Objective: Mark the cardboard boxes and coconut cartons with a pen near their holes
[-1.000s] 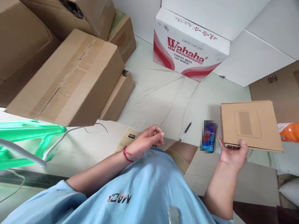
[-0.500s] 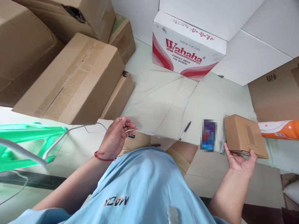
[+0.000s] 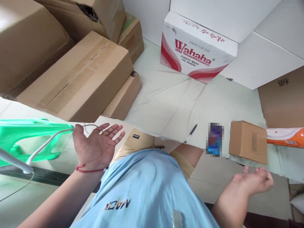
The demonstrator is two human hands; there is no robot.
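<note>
My left hand [image 3: 96, 146] is turned palm up with its fingers spread, holding nothing, between the large cardboard boxes and my lap. A red cord circles its wrist. My right hand [image 3: 254, 180] hangs just in front of the table edge, loosely curled and apart from the small brown cardboard box [image 3: 248, 142]. That box sits closed near the front edge. Left of it lies a pixelated, blurred-out item [image 3: 215, 139] whose kind I cannot tell. Farther left rests a black and white pen [image 3: 191, 133].
A white Wahaha water carton [image 3: 197, 50] stands at the back of the cloth-covered table [image 3: 163, 98]. Several cardboard boxes [image 3: 78, 72] are stacked at left, above a green plastic stool [image 3: 35, 133] with a white cable. An orange and white package [image 3: 287, 136] lies at right.
My right hand has let go of the small cardboard box and drawn back toward me. The box now sits squarer to the edge. My left hand has moved left and opened palm up.
</note>
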